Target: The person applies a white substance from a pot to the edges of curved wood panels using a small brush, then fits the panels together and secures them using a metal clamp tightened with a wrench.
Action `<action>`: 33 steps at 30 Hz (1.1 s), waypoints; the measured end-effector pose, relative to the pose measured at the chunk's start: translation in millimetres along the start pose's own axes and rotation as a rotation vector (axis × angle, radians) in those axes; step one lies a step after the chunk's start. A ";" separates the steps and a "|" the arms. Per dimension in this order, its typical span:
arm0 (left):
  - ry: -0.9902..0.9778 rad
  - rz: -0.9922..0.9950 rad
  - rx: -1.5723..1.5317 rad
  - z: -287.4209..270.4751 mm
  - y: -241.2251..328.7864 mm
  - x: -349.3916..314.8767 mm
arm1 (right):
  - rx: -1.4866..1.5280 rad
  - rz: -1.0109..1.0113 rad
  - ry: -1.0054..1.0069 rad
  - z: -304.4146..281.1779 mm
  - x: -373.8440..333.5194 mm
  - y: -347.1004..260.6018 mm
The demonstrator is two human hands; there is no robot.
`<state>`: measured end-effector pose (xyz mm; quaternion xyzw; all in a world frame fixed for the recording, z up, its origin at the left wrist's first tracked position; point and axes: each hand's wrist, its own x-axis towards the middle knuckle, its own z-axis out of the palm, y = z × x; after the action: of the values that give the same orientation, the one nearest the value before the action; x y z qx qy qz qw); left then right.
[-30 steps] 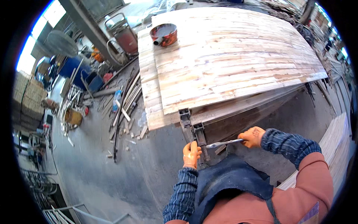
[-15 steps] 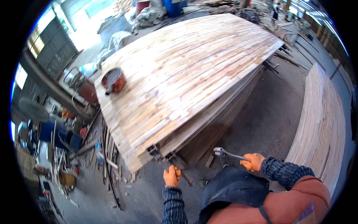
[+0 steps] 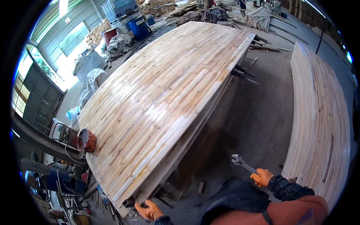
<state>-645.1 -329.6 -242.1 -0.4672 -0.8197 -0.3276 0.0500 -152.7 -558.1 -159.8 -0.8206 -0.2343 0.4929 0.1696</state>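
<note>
My right hand [image 3: 263,177], in an orange glove, is closed round the handle of an adjustable wrench [image 3: 242,162]. The wrench's jaw end points up and left over the floor. My left hand [image 3: 149,210], gloved in orange too, is at the near corner of a big wooden panel [image 3: 161,97], its fingers curled by a dark metal clamp end [image 3: 129,203]. What lies inside those fingers is hidden. The panel is made of glued strips and rests on more boards beneath its edge. A reddish bucket [image 3: 87,140] stands on its left edge.
More dark clamp ends [image 3: 243,73] stick out from the panel's right edge. To the right lies another long wooden panel [image 3: 318,131]. A small wood block [image 3: 201,187] is on the floor. Plastic-covered bundles [image 3: 92,84] and a blue barrel [image 3: 138,28] stand beyond the left side.
My left hand has moved from a dark rod below the panel to the panel's near corner. The wrench stays in my right hand. My view has shifted, so the panel sits lower left.
</note>
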 end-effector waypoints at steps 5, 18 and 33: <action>-1.031 -0.844 -1.047 107.5 221.8 -80.7 | 0.006 0.002 0.118 -115.3 19.9 15.4; -0.543 -1.249 -1.509 356.3 386.1 -98.5 | 0.402 0.100 0.307 -282.6 146.5 42.9; -0.256 -1.359 -1.199 333.6 381.1 -108.2 | 0.347 0.064 0.196 -511.8 348.9 -80.5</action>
<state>-205.4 -81.3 -357.5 0.1352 -0.6102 -0.6029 -0.4959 425.6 -322.9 -139.7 -0.8301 -0.1019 0.4489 0.3147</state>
